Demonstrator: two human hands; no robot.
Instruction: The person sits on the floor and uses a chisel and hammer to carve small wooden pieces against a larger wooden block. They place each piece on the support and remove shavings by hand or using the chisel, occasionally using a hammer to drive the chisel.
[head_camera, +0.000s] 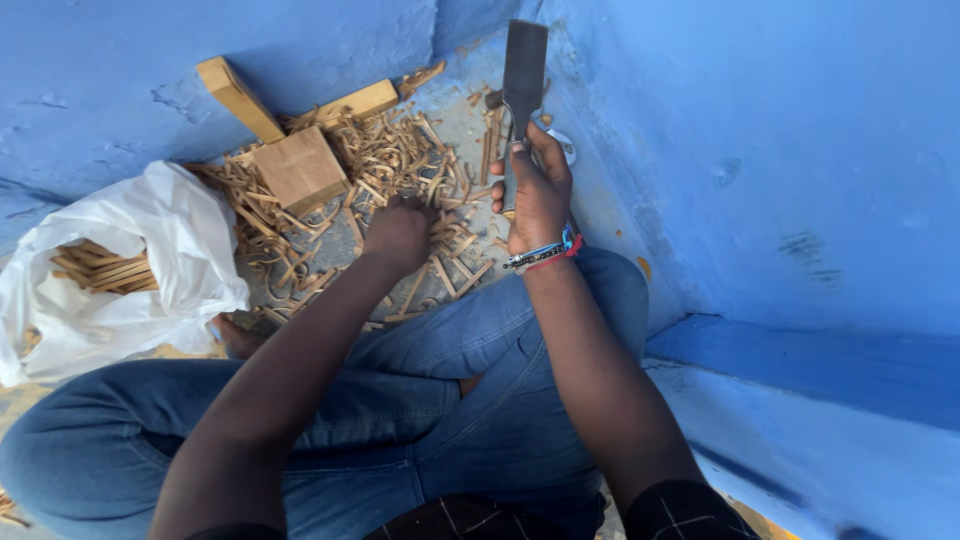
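Note:
My right hand (538, 192) grips the handle of a broad flat metal blade (524, 70) that points up and away from me, close to the blue wall. Beaded bracelets circle that wrist. My left hand (398, 235) reaches down into a heap of thin wooden strips and shavings (400, 160) on the floor, fingers curled among them; whether it holds a strip I cannot tell. A square wooden block (298, 170) sits just left of that hand. I sit cross-legged in blue jeans (420, 400).
A white plastic bag (140, 270) holding cut wooden sticks lies at left. Longer wooden offcuts (238, 98) lean behind the block. Blue walls close in at back and right, with a blue ledge (800, 360) at right. A bare foot shows beside the bag.

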